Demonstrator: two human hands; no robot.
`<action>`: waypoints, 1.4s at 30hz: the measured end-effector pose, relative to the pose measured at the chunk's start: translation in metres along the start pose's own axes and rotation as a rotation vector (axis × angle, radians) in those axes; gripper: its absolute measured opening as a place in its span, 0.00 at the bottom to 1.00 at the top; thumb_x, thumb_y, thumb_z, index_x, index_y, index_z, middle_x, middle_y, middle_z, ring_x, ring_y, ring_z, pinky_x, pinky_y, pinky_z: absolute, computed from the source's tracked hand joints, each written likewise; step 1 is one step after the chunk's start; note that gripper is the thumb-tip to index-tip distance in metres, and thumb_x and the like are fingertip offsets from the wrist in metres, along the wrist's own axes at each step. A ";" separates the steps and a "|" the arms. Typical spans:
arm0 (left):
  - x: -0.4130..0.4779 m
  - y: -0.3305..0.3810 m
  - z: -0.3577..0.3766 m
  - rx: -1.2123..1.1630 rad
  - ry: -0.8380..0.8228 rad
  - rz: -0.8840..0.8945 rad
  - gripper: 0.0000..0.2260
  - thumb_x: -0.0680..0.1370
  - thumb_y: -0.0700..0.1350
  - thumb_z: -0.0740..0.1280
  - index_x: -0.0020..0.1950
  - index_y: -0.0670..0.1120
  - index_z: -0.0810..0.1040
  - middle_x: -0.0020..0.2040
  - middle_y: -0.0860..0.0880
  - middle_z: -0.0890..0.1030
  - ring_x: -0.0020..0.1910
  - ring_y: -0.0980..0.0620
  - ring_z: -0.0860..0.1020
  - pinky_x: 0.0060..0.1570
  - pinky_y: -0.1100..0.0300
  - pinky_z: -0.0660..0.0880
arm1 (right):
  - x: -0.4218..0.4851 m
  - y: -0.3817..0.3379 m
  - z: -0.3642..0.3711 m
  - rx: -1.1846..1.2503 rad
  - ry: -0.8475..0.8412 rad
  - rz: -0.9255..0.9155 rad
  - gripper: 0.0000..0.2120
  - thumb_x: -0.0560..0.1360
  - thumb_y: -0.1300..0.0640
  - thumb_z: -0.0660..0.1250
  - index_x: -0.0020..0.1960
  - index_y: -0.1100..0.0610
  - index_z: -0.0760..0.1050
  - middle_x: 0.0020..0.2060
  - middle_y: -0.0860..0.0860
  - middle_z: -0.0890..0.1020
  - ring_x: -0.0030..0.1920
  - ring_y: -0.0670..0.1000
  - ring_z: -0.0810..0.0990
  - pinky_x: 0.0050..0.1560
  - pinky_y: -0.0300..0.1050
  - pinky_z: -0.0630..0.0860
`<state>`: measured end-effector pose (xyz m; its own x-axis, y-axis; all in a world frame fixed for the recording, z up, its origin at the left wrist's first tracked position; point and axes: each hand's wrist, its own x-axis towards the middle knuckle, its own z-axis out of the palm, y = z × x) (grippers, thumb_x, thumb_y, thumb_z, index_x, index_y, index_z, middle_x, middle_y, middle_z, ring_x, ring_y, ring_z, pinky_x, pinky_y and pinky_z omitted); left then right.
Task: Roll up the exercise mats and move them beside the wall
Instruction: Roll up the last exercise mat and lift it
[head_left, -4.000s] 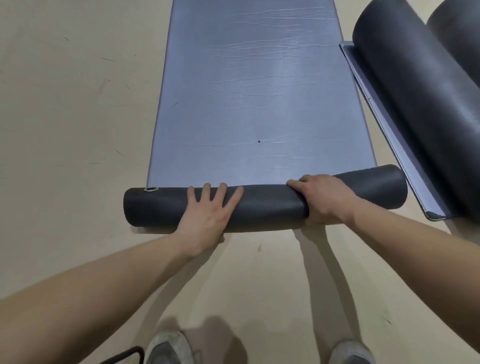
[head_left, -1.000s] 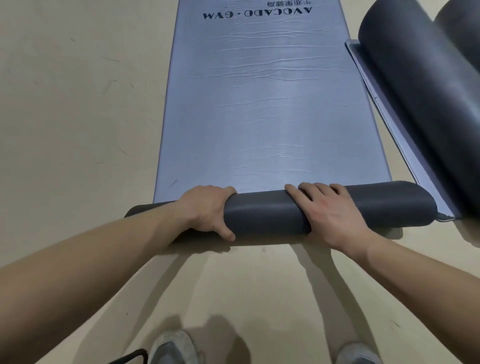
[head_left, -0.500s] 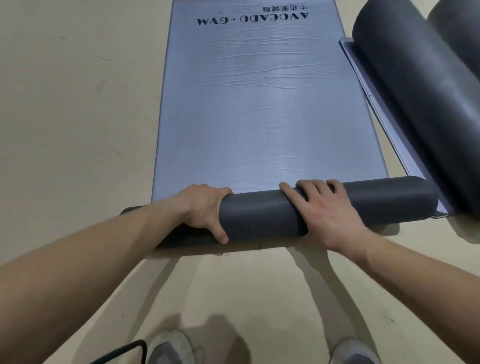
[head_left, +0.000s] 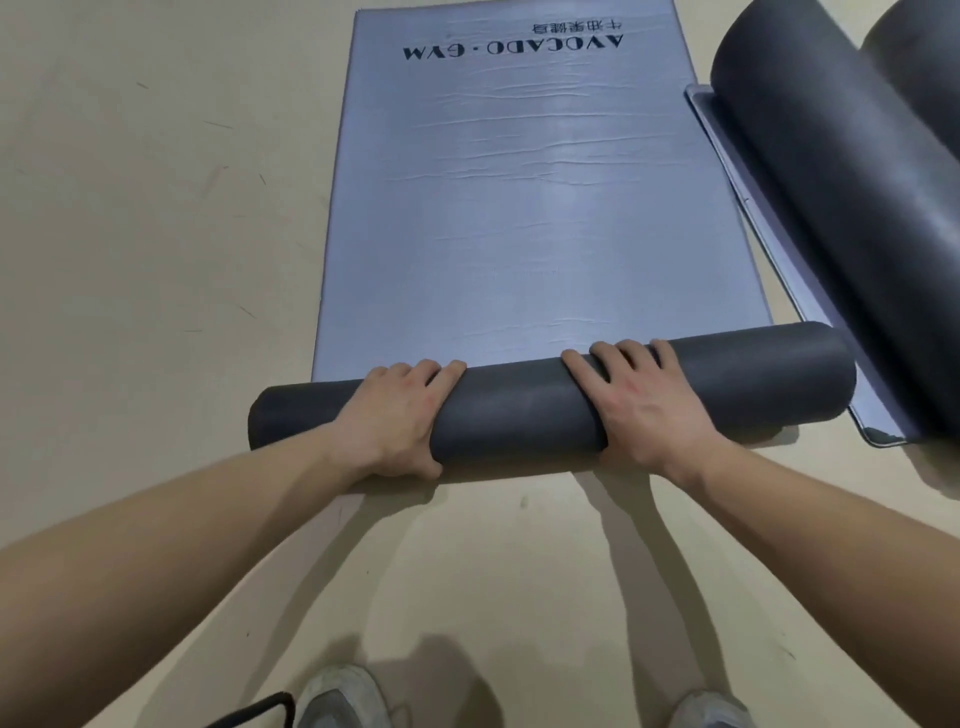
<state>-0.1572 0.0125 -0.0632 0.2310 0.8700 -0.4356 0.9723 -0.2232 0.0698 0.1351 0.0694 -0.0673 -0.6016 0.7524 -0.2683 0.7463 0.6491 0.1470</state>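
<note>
Dark grey rolled-up portion (head_left: 519, 410) of the blue-grey foam exercise mat (head_left: 519, 197) lies crosswise on the beige floor (head_left: 130, 234), just in front of the person's feet, with the flat unrolled stretch running away from the roll and the printed logo text (head_left: 511, 47) at its far end. Left hand (head_left: 395, 421) curls over the roll left of centre, thumb low on the near side, fingers wrapped over the top; right hand (head_left: 639, 400) lies flatter right of centre, fingers spread over the crest. Both clasp the roll, spaced apart probably to keep it even and tight while pushing forward. Roughly a third looks rolled. Right of the roll, nearly touching its end, sits a thicker, largely rolled dark grey mat (head_left: 841, 208). Two light sneakers (head_left: 343, 696) behind the roll.
</note>
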 end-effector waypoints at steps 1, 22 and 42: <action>-0.003 0.002 -0.001 -0.013 -0.001 -0.011 0.53 0.66 0.66 0.75 0.81 0.53 0.49 0.73 0.49 0.69 0.64 0.46 0.73 0.68 0.48 0.70 | 0.003 0.002 -0.007 -0.002 -0.024 -0.027 0.46 0.66 0.43 0.75 0.76 0.50 0.54 0.64 0.55 0.74 0.60 0.61 0.74 0.64 0.60 0.68; 0.000 -0.002 -0.025 -0.193 -0.184 -0.020 0.44 0.60 0.67 0.78 0.70 0.58 0.63 0.57 0.54 0.78 0.51 0.50 0.78 0.53 0.52 0.77 | 0.034 0.017 -0.068 0.367 -0.536 -0.034 0.47 0.54 0.35 0.83 0.69 0.41 0.68 0.54 0.42 0.79 0.54 0.50 0.78 0.55 0.48 0.75; 0.009 -0.013 -0.027 -0.150 -0.115 -0.022 0.52 0.61 0.68 0.78 0.78 0.57 0.56 0.67 0.50 0.74 0.61 0.47 0.75 0.64 0.48 0.74 | 0.004 -0.006 -0.006 0.048 0.108 0.006 0.50 0.60 0.45 0.78 0.77 0.51 0.59 0.66 0.56 0.74 0.62 0.61 0.74 0.64 0.61 0.67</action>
<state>-0.1666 0.0355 -0.0441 0.2121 0.8160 -0.5378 0.9736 -0.1290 0.1882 0.1260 0.0692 -0.0633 -0.6220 0.7659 -0.1627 0.7615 0.6401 0.1022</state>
